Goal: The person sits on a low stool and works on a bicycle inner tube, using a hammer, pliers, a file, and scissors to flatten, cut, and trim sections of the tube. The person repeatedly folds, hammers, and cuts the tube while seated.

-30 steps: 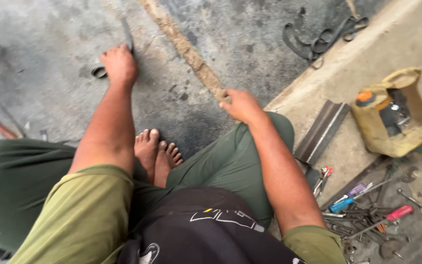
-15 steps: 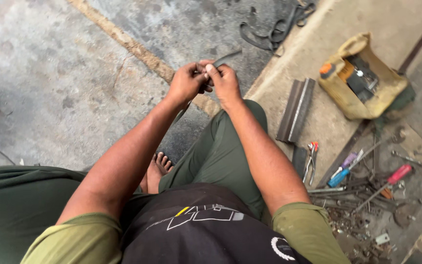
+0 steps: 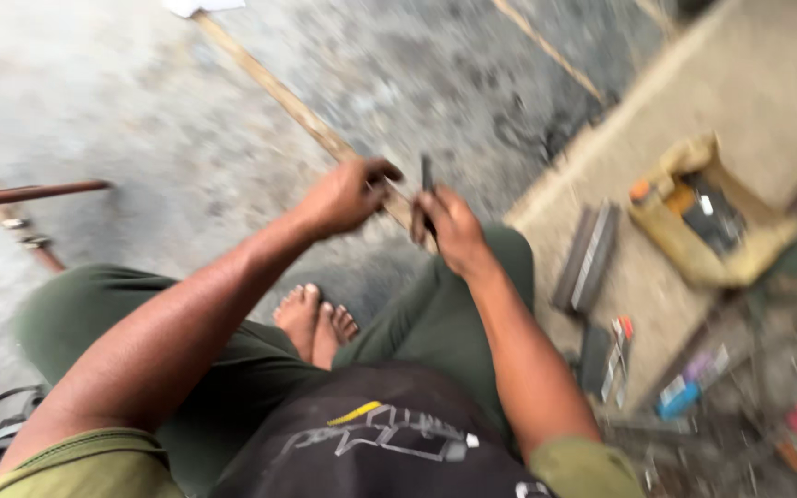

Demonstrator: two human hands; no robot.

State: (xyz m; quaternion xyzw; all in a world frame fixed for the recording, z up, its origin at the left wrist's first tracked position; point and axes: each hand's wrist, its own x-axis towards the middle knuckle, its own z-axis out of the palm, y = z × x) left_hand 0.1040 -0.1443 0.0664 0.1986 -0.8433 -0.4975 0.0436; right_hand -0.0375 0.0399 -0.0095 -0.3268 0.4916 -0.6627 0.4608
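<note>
I sit cross-legged on a concrete floor, bare feet point(image 3: 314, 320) tucked under green trousers. My right hand point(image 3: 452, 228) is closed around a thin dark metal tool point(image 3: 427, 189) that sticks upward from its fingers. My left hand point(image 3: 348, 195) is curled just to its left, fingers bent toward the tool; the blur hides whether it holds a small part. Both hands hover above my right knee.
A worn yellow tool bag point(image 3: 712, 226) lies on the raised slab at right, beside a grey metal bar point(image 3: 587, 254). Scattered screwdrivers and small tools point(image 3: 694, 392) lie lower right. A rusty rod point(image 3: 29, 194) crosses the floor at left. Black rubber loops point(image 3: 2, 420) sit lower left.
A second ago my left hand reached far out to the floor for a small dark piece. Both hands then met in front of me and now sit slightly apart; the view has swung.
</note>
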